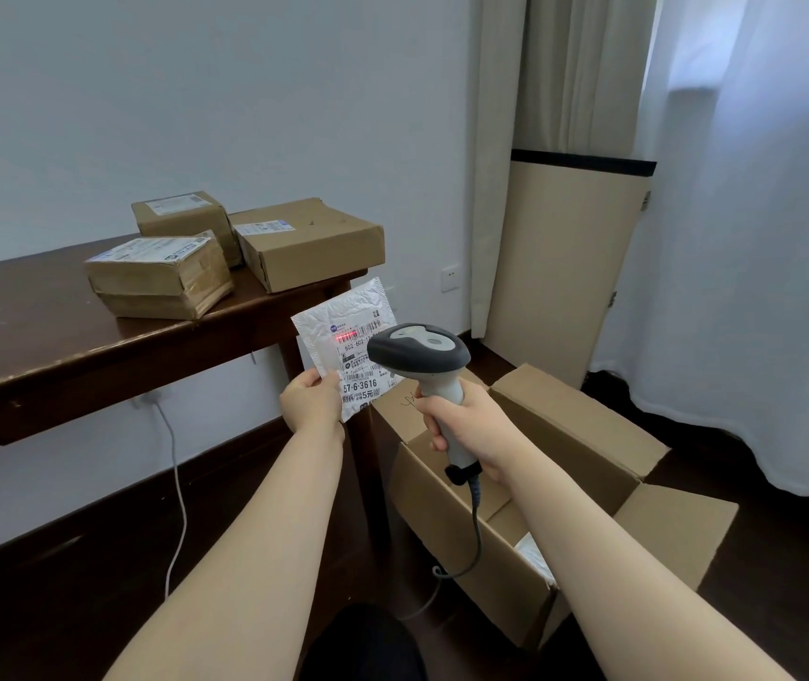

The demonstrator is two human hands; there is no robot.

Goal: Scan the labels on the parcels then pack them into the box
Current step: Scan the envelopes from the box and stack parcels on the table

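**Step in hand: scanning**
- Left hand (311,400): pinched the lower left corner of the white padded mailer (343,317), thumb on its face. It held the mailer upright in the air just off the right end of the worktop (48,331), label (360,373) facing the scanner.
- Right hand (466,425): wrapped tight round the handle of the scanner (417,353), head aimed toward 11 o'clock.
- Red scan line (347,338): lay across the barcode at the top of the label. Whether the read had registered could not be told.

**Next move (judged)**
- The mailer would go down into the open box (584,420), which stood on the floor at 5 o'clock of the mailer with its flaps spread.
- A slim, soft packet, it should drop in flat from the left hand alone.

**Other items**
- Three cardboard parcels sat close together on the worktop at 10 o'clock of the mailer, labels up and probably awaiting scanning: the rear parcel (181,216), the taped parcel (157,280) and the wide parcel (309,243).
- White packet (535,557): partly visible inside the box.

**Obstructions**
- Scanner cable (478,528): hung from the handle across the mouth of the box.
- Right forearm: over the opening.
- Worktop leg (368,459): stood between the left hand and the box, so the mailer would need to pass above or in front of it.
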